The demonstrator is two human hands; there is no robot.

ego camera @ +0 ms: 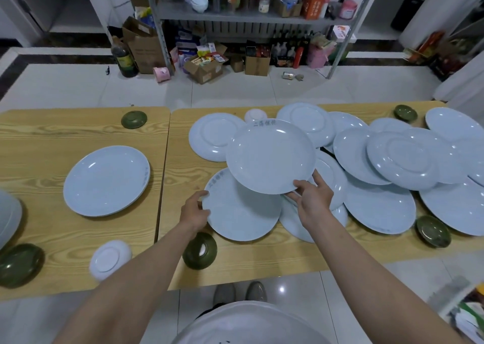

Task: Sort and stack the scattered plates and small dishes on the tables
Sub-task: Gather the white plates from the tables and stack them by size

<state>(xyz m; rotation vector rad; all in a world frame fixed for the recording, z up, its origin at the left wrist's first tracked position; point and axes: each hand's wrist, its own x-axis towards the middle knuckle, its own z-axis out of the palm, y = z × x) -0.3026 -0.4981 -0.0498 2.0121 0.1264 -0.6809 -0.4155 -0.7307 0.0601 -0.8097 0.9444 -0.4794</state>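
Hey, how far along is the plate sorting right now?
Barely begun. One large plate sits apart on the left table. The right hand holds a raised plate; the left hand grips the next plate. Remaining: the overlapping pile on the right table and the scattered green dishes.

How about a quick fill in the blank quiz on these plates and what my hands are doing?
1. The right hand grips the lifted plate; the left hand holds a lower plate on the ____ table.
2. The small dish beside the left wrist is ____ in colour.
3. The small white dish on the left table lies ____ down.
Missing words: right; green; upside.
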